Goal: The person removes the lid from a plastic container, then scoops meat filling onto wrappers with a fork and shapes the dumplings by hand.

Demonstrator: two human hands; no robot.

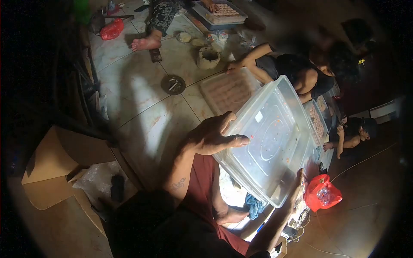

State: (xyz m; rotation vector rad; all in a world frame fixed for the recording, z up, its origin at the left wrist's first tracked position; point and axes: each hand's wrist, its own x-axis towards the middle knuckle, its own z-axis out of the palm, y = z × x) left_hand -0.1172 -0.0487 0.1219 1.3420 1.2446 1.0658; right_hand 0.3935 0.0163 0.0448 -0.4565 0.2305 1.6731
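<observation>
A clear rectangular plastic container point(271, 142) is tilted in front of me, with small orange and red specks on it. Its lower edge looks layered, and I cannot tell whether more than one piece is stacked there. My left hand point(217, 135) grips its left rim, the thumb lying over the edge. At the lower right, my right hand point(297, 191) is closed on the opposite rim, its fingers partly hidden. Just beyond the container, a translucent tub point(228, 88) on the floor shows rows of pale, roundish pieces. A blue cloth point(254, 206) lies beneath.
A round ashtray point(173, 85) and a stone-like pot point(208, 58) stand on the tiles. To the left is an open cardboard box point(56, 167). A red plastic bag point(322, 192) and cables lie right. Other people sit around trays point(316, 120) of pieces.
</observation>
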